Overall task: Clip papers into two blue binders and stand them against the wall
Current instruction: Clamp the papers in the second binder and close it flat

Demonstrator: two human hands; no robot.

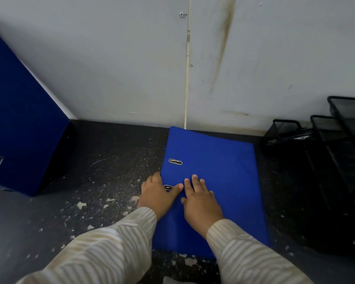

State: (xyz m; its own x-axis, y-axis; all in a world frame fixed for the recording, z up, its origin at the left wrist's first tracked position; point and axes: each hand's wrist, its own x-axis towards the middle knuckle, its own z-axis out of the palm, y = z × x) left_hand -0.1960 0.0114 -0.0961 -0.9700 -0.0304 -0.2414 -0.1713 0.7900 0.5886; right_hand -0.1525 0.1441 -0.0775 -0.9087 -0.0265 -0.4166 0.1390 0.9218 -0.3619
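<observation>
A closed blue binder (pixel 217 160) lies flat on the dark speckled desk (pixel 111 171), its far corner touching the white wall (pixel 111 68). My left hand (pixel 158 194) rests at the binder's left edge, with fingers curled over the spine side and the thumb on the cover near a metal slot. Beside it, my right hand (pixel 199 198) lies flat on the cover with fingers spread. A second, darker blue binder (pixel 23 124) stands upright at the left and leans against the wall. No papers are visible.
A black wire-mesh desk organiser (pixel 324 160) with tiered trays stands at the right against the wall, close to the flat binder. The desk surface is scuffed, with pale chipped patches. A vertical seam runs down the wall behind the binder.
</observation>
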